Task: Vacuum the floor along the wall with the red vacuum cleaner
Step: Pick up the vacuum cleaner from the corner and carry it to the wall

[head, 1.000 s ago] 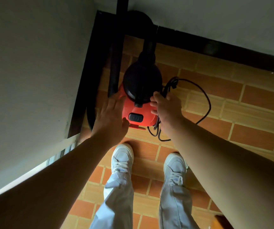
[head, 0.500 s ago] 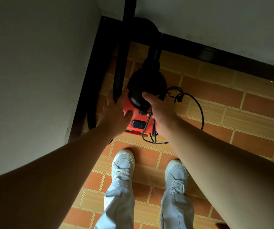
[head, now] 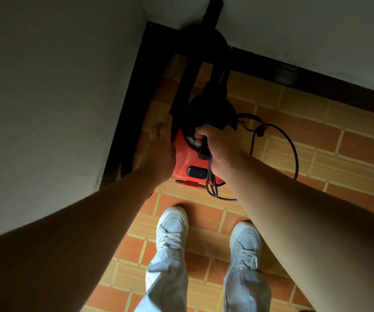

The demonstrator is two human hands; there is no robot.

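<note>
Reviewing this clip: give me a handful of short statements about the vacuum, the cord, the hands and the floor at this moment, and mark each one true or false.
1. The right hand grips the black handle on top of the red vacuum cleaner. True.
2. The left hand hangs free, away from the vacuum. False: it rests against the vacuum's left side.
3. The black power cord loops over the floor to the right of the vacuum. True.
4. The floor is grey carpet. False: it is orange-brown tile.
5. The vacuum stands in the middle of the room. False: it sits near a corner where two walls meet, by the dark baseboard.
6. The person wears white shoes. True.
</note>
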